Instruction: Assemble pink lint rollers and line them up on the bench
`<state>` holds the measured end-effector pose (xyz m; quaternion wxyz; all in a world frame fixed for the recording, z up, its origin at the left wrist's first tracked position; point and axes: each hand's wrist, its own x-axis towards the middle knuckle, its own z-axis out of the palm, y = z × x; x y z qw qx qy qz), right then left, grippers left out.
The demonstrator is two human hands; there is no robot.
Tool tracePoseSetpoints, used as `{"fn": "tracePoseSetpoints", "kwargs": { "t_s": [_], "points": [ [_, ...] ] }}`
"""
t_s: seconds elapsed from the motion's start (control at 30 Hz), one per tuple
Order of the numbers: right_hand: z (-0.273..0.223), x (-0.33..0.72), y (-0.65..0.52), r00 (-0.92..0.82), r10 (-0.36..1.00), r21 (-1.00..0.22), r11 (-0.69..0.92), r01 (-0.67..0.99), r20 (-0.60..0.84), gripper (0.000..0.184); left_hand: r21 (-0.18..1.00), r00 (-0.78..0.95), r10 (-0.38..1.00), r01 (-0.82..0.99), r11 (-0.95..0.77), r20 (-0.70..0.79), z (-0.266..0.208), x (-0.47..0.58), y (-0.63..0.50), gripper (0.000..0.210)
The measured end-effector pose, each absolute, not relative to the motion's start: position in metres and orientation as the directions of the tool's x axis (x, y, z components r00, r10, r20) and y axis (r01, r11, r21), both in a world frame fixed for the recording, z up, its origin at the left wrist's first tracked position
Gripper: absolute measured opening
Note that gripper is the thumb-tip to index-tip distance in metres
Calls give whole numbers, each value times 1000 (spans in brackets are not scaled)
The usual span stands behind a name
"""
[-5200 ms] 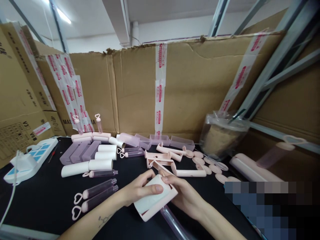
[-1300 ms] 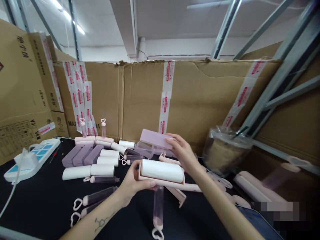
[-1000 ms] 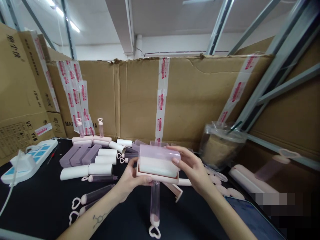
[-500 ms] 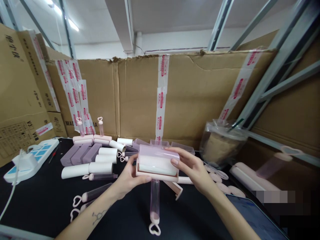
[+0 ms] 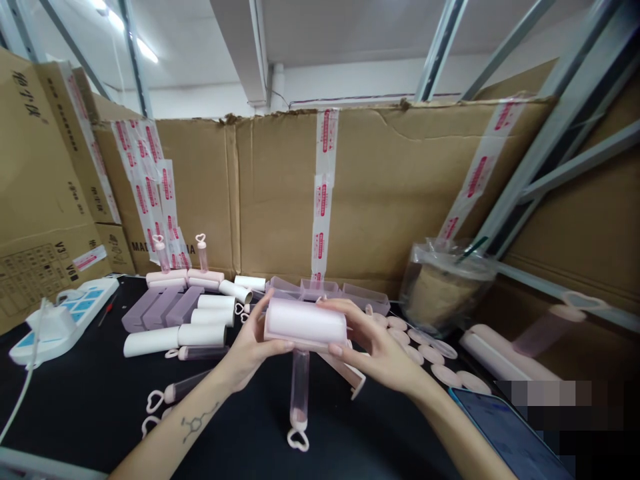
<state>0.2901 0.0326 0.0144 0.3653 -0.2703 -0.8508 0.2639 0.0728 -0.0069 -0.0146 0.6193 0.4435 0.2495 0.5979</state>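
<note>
Held between both hands at chest height is a lint roller (image 5: 306, 321), its pale roll facing me and a pink frame along its lower edge. A clear purple handle (image 5: 300, 387) ending in a heart-shaped loop hangs down from it. My left hand (image 5: 250, 350) grips the left end, thumb on the lower edge and fingers behind. At the right end, my right hand (image 5: 380, 340) closes with its thumb in front and fingers over the top. A translucent lilac cover seems to lie over the roll, but its edges are hard to make out. Behind it lies a pink bracket (image 5: 350, 375).
White rolls (image 5: 153, 341), lilac covers (image 5: 150, 310) and loose handles (image 5: 187, 387) lie at left. Two lint rollers (image 5: 205, 279) stand behind them. Pink discs (image 5: 431, 355), a phone (image 5: 505, 427) and a bagged cup (image 5: 443, 287) sit at right. A power strip (image 5: 65, 320) is far left.
The lint roller has shifted slightly left and turned. The lilac cover, raised above the roll before, no longer stands out there. My right thumb has moved down to the lower edge.
</note>
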Motion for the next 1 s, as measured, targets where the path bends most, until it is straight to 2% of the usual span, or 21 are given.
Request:
{"fn": "tracePoseSetpoints", "kwargs": {
  "t_s": [0.1, 0.17, 0.23, 0.3, 0.37, 0.47, 0.6, 0.73, 0.8, 0.9, 1.0],
  "points": [
    [15, 295, 32, -644, 603, -526, 778, 343, 471, 62, 852, 197, 958, -517, -79, 208, -11, 72, -8, 81],
    [16, 296, 27, -643, 539, -361, 842, 401, 544, 75, 848, 176, 963, -523, -84, 203, -10, 71, -7, 73],
    [15, 293, 22, -637, 441, -146, 875, 461, 633, 80, 837, 128, 971, -537, -104, 203, -10, 70, -6, 66],
    [11, 287, 19, -669, 323, 88, 860, 503, 670, 75, 829, 92, 978, -549, -106, 186, -11, 69, -3, 62],
    [3, 281, 20, -733, 228, 280, 819, 500, 641, 69, 831, 85, 986, -552, -73, 143, -14, 69, -1, 58],
    [-8, 277, 29, -790, 176, 387, 797, 464, 587, 59, 853, 143, 988, -522, 24, 60, -21, 68, 1, 46],
    [-12, 278, 36, -771, 156, 345, 827, 444, 617, 45, 892, 207, 978, -443, 93, 1, -27, 70, 2, 38],
    [-9, 277, 33, -735, 191, 265, 850, 455, 650, 43, 904, 197, 978, -402, 144, -68, -25, 70, 2, 42],
    [-8, 275, 30, -693, 254, 170, 860, 481, 675, 42, 913, 196, 979, -387, 129, -55, -22, 68, 3, 46],
    [-4, 271, 29, -597, 364, -42, 874, 484, 715, 39, 938, 214, 977, -341, 61, 14, -22, 64, 6, 58],
    [5, 267, 36, -476, 482, -256, 848, 464, 736, 32, 990, 150, 979, -26, -136, 138, -27, 59, 12, 61]
  ]
}}
